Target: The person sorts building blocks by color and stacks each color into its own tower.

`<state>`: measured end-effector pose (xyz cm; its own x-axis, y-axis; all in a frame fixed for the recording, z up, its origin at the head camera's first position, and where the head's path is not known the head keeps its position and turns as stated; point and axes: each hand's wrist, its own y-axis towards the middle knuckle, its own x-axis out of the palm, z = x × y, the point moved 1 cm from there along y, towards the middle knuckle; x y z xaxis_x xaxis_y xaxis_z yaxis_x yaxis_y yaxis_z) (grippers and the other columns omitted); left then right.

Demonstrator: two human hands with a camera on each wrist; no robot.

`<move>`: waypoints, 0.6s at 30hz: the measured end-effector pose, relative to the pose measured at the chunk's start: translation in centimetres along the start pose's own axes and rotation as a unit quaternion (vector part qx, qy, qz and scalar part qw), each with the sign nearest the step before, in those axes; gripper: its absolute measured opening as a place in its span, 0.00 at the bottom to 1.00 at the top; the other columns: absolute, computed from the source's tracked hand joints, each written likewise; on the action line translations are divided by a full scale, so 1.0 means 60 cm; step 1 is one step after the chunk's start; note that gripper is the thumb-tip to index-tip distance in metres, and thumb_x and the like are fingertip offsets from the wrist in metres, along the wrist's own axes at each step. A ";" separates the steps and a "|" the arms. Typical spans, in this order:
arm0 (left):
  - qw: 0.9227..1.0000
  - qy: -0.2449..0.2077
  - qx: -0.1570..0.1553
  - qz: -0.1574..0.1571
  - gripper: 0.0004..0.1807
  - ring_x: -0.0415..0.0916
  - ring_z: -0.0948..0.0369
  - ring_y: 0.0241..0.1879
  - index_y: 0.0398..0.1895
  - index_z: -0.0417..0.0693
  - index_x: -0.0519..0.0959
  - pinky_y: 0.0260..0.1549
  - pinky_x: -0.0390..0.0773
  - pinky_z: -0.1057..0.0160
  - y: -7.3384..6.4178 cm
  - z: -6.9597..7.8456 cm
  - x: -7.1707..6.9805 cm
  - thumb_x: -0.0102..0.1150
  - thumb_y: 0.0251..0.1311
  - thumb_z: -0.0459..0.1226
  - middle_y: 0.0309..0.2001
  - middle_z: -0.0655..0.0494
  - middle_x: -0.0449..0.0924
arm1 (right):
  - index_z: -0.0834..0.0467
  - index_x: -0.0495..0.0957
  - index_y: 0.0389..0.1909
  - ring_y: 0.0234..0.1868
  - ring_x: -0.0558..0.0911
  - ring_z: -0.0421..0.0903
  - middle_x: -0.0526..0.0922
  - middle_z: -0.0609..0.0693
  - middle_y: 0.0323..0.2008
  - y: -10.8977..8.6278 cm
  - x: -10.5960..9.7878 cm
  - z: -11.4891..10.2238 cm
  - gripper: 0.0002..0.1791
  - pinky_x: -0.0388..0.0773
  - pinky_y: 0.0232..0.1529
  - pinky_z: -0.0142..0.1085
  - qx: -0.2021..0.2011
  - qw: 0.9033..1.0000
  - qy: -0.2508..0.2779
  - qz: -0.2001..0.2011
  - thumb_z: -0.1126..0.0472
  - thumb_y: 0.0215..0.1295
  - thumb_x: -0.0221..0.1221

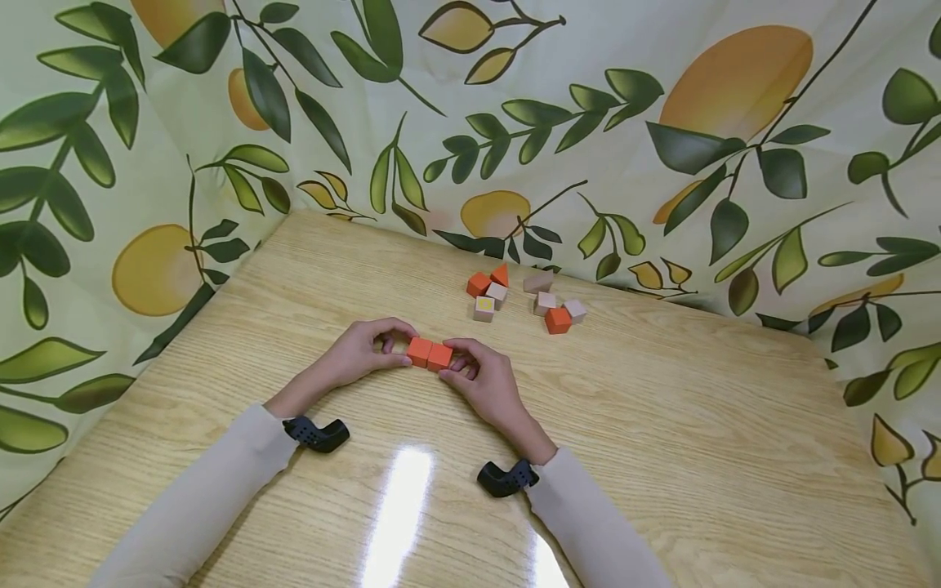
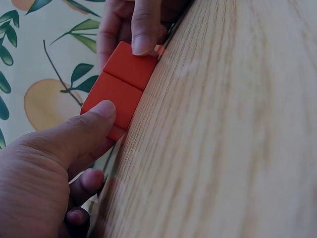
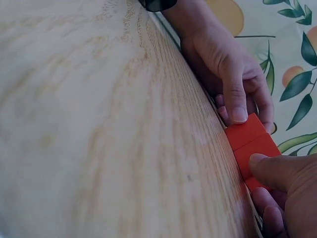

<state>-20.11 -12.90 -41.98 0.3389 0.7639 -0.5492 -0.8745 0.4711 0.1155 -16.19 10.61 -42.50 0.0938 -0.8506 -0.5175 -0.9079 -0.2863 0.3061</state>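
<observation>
Sleeves (image 1: 206,494) lay over the bench (image 1: 706,441); beyond, my part-closed left hand (image 1: 363,353) pinched one red cube (image 1: 420,351), my part-closed right hand (image 1: 488,384) a second red cube (image 1: 439,357) touching it. Farther off sat small blocks (image 1: 558,321), then fruit-patterned cloth (image 1: 412,163).

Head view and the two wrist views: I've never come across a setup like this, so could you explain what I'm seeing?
There is no robot: the left grip and right grip are a person's bare hands. The widest picture comes from a camera worn on the head, looking forward and down. The other two come from the dark left wrist camera and right wrist camera, each aimed at that side's work. Each grip pinches one orange cube: the left cube and right cube sit side by side, touching. Beyond them, on the wooden table, lie two loose groups of small orange and pale blocks; one pale cube bears a yellow mark.
</observation>
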 end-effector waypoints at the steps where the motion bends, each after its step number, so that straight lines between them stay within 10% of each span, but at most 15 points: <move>1: 1.000 0.000 0.000 0.000 0.19 0.65 0.57 0.26 0.49 0.51 0.80 0.25 0.64 0.64 0.000 0.000 0.000 0.71 0.53 0.40 0.26 0.55 0.70 | 0.58 0.80 0.50 0.26 0.75 0.39 0.80 0.45 0.28 0.000 0.000 0.000 0.20 0.73 0.28 0.32 0.000 1.000 0.001 0.000 0.64 0.55 0.69; 18: 1.000 0.004 0.005 0.004 0.19 0.66 0.58 0.27 0.49 0.52 0.80 0.26 0.65 0.64 0.000 -0.002 0.002 0.71 0.53 0.41 0.26 0.56 0.70 | 0.59 0.77 0.55 0.28 0.76 0.39 0.81 0.46 0.33 0.000 0.000 -0.001 0.25 0.73 0.29 0.32 0.012 1.000 0.000 -0.010 0.61 0.55 0.69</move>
<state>-20.11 -12.86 -42.13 0.3295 0.7637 -0.5552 -0.8731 0.4703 0.1287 -16.17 10.56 -42.43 0.1112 -0.8447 -0.5235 -0.9155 -0.2920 0.2767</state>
